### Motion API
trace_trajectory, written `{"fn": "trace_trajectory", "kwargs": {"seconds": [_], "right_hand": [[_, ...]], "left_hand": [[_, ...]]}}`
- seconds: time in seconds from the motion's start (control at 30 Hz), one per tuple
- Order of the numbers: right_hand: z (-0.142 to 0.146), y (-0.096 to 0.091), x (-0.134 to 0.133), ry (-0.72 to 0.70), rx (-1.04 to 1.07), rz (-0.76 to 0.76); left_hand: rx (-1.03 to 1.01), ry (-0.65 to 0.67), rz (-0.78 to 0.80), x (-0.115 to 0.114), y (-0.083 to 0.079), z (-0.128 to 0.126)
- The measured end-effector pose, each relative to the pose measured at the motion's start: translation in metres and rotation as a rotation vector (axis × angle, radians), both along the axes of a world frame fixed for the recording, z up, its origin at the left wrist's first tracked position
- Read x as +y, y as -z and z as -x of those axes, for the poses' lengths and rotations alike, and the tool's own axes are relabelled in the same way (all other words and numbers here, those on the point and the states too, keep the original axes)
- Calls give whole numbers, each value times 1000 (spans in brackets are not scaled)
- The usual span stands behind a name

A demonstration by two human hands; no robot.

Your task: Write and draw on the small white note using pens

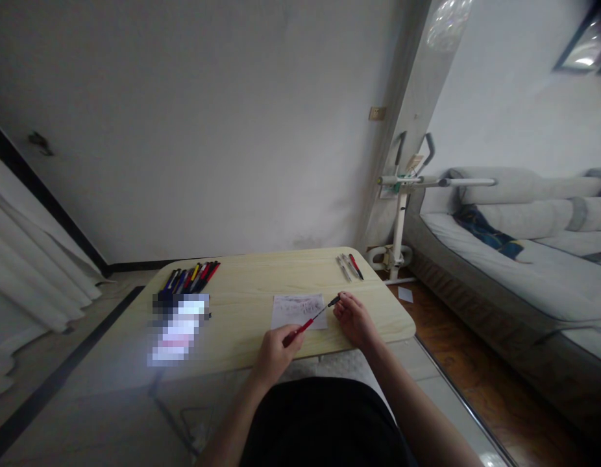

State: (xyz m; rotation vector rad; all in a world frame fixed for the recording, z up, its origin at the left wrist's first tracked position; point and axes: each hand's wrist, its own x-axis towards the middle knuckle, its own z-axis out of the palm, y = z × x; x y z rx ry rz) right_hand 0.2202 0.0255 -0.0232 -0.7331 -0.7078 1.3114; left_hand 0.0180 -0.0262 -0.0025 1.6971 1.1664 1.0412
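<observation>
My left hand is closed around a red pen barrel that points up and to the right. My right hand pinches a small black pen piece. Between the two parts runs a thin, refill-like rod; whether the black piece is a cap or a tip section is too small to tell. Both hands are above a white sheet of paper with dark scribbles, which lies near the front edge of the table.
Several pens and markers lie side by side at the table's back left. A few more pens are at the back right. A blurred-out bright object covers the left part of the wooden table. Beyond stand exercise equipment and a sofa.
</observation>
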Motion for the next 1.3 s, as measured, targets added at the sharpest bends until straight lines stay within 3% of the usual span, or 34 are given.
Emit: {"fn": "trace_trajectory", "kwargs": {"seconds": [0.93, 1.3], "right_hand": [[0, -2, -3, -18, 10, -26], [1, -2, -2, -31, 62, 1]], "left_hand": [[-2, 13, 19, 1, 2, 1], [73, 15, -68, 1, 3, 1]]}}
